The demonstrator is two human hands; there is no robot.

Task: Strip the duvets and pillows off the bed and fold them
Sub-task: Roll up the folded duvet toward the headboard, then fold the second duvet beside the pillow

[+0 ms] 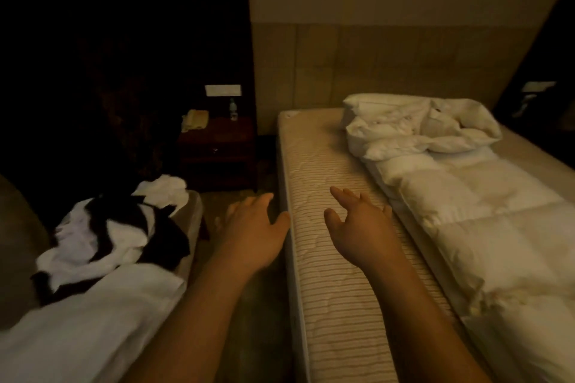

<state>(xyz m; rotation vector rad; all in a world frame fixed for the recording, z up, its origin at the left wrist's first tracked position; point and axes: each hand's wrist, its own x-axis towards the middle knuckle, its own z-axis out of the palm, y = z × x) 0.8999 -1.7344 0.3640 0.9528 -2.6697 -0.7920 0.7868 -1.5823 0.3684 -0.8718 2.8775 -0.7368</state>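
Note:
A bare striped mattress (329,227) fills the right half of the view. A white quilted duvet (485,227) lies along its right side, and a crumpled heap of white bedding (413,124) is bunched at the head end. My left hand (255,227) hovers open over the gap between the two beds, by the mattress's left edge. My right hand (357,227) is open with fingers spread above the striped mattress, left of the duvet. Neither hand holds anything.
A second bed (102,314) with a white sheet stands on the left, with a pile of white and black cloth (109,230) on it. A dark nightstand (217,149) at the back carries a telephone (196,119) and a bottle (233,109). A narrow floor aisle (267,320) runs between the beds.

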